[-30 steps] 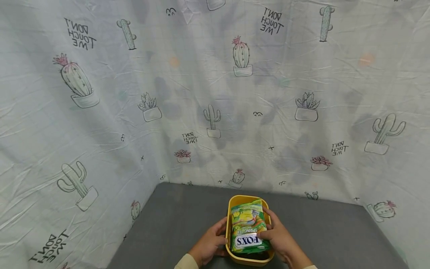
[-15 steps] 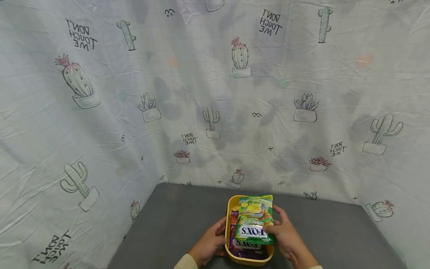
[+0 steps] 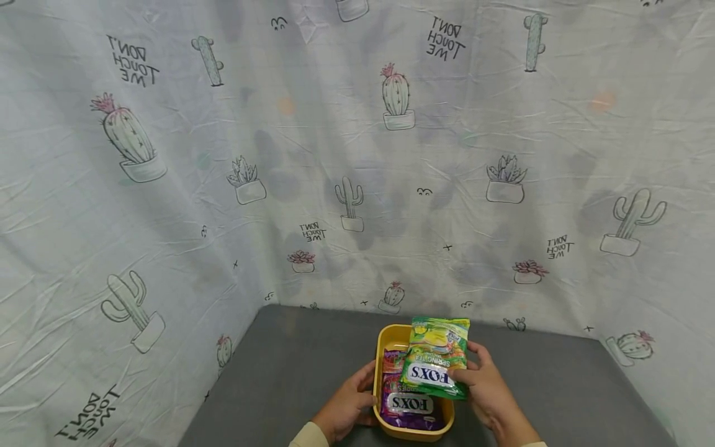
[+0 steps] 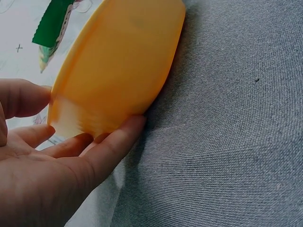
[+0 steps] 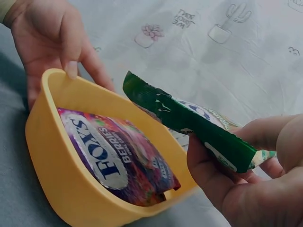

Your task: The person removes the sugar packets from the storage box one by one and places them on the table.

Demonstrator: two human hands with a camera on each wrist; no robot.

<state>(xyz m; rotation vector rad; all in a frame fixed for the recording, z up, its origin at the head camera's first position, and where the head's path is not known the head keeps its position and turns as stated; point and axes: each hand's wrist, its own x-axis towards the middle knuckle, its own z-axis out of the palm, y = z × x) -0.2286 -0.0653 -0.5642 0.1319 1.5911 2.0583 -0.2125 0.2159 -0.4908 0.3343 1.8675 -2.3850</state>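
My right hand (image 3: 488, 386) pinches a green Fox's Spring Tea candy bag (image 3: 440, 351) by its right side, thumb on the front. Raised above the yellow container (image 3: 395, 339), the bag overlaps its right rim in the head view. Inside the container lies a purple Fox's Berries candy bag (image 5: 113, 151), partly hidden by the green one in the head view. On the container's left side, my left hand (image 3: 349, 403) holds the wall, thumb at the rim and fingers against the outside. The left wrist view shows these fingers (image 4: 116, 146) low on the yellow wall.
The container stands on a dark grey cloth-covered table (image 3: 301, 354). Behind and at both sides hang pale curtains (image 3: 357, 149) printed with cacti and mirrored lettering.
My right hand has lifted the green candy bag up and rightward out of the container, uncovering the purple candy bag beneath. The left hand stays at the container's side.
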